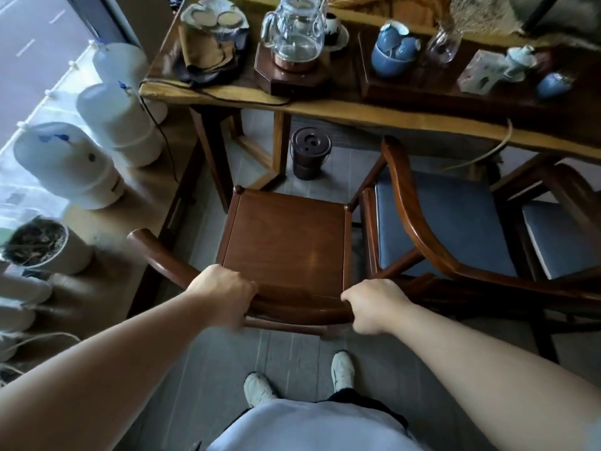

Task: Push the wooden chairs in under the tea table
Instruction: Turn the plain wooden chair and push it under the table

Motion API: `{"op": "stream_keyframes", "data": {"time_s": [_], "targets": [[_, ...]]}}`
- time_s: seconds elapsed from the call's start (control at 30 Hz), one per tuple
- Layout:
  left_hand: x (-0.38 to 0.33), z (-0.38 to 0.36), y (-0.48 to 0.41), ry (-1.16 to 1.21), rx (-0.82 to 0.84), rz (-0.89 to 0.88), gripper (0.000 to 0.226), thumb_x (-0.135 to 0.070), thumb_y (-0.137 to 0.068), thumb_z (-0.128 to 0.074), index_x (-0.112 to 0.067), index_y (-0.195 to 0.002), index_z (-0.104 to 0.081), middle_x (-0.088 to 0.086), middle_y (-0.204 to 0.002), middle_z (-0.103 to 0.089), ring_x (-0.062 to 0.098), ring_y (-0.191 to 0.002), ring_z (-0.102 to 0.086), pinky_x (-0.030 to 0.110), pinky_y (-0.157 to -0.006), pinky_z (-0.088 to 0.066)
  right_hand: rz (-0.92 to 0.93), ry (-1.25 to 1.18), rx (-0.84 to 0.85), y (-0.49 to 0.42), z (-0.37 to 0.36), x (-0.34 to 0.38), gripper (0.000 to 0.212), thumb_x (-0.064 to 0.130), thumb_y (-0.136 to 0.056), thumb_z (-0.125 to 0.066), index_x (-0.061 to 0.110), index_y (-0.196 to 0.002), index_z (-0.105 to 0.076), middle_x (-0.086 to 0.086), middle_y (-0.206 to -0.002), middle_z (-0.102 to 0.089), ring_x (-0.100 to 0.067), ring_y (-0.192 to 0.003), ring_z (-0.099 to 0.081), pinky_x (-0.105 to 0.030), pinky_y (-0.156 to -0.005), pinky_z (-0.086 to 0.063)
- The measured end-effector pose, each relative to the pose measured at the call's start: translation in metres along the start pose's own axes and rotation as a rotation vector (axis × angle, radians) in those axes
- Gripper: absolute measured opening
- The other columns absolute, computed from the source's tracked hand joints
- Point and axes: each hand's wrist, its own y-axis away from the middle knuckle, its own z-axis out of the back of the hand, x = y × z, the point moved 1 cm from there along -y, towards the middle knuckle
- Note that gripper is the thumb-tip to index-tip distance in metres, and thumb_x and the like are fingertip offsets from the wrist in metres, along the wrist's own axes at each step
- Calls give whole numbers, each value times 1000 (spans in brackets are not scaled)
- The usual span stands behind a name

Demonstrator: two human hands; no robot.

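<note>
A wooden chair (pixel 283 242) with a bare brown seat stands in front of me, facing the tea table (pixel 234 92). Its front edge is just short of the table's near edge. My left hand (pixel 224 291) grips the curved back rail on the left. My right hand (pixel 374 304) grips the same rail on the right. A second wooden chair (pixel 448 219) with a blue cushion stands close to the right, its seat partly under the table. A third cushioned chair (pixel 559 236) shows at the far right edge.
A dark lidded bucket (pixel 309 154) stands on the floor under the table, beyond the chair. The table's left leg (pixel 211 151) is near the chair's front left corner. White jars (pixel 117 125) and a plant pot (pixel 42 245) line a low shelf at left. Teaware covers the tabletop.
</note>
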Motion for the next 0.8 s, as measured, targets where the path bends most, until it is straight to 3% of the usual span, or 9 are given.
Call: {"op": "stream_keyframes", "data": {"time_s": [0.2,0.3,0.4,0.5,0.67,0.73,0.8], "targets": [[21,3,-11,20,-1,52,22,-34,-62,-52,-31,-83,-57,-8,-65,-61,17,-56,-56,28,-50,-36,34,0,-22,-17,8,0,40,29,-70,-58,32,-110,-61,4,-98,-67,-24,-94,-63,-37,-73,-47],[13,5,-23,53,-24,43,22,-31,-60,-52,-31,-81,-58,-8,-55,-53,16,-49,-49,27,-48,-36,7,0,8,-17,15,-15,32,27,-71,-59,34,-102,-61,7,-83,-59,-22,-87,-61,-35,-68,-44],[2,10,-38,82,-51,25,19,-28,-57,-51,-28,-75,-55,-8,-48,-44,15,-42,-42,26,-43,-32,-32,3,37,-17,23,-36,19,24,-71,-61,33,-87,-56,11,-74,-55,-18,-75,-56,-32,-65,-43],[-3,8,-50,78,-81,0,10,-27,-59,-47,-28,-69,-46,-9,-45,-40,12,-37,-36,23,-38,-23,-47,29,13,-18,24,-51,20,21,-66,-58,32,-83,-59,11,-69,-53,-16,-70,-52,-31,-63,-40],[20,10,-63,42,-46,6,11,-31,-59,-47,-30,-70,-50,-9,-48,-49,9,-40,-43,24,-39,-31,-27,-1,-23,-31,32,-47,26,23,-67,-58,34,-90,-58,11,-76,-53,-21,-78,-54,-34,-69,-43],[36,16,-68,19,-45,31,14,-32,-57,-48,-31,-70,-51,-10,-49,-48,7,-41,-41,24,-39,-26,-14,-15,-35,-41,39,-43,36,22,-69,-58,34,-103,-61,8,-84,-53,-23,-87,-57,-37,-74,-44],[45,22,-70,18,-50,49,14,-33,-55,-50,-32,-69,-52,-11,-48,-44,5,-41,-36,24,-40,-21,3,-11,-48,-48,43,-42,36,22,-72,-59,31,-107,-61,9,-83,-48,-20,-84,-55,-37,-74,-44]]}}
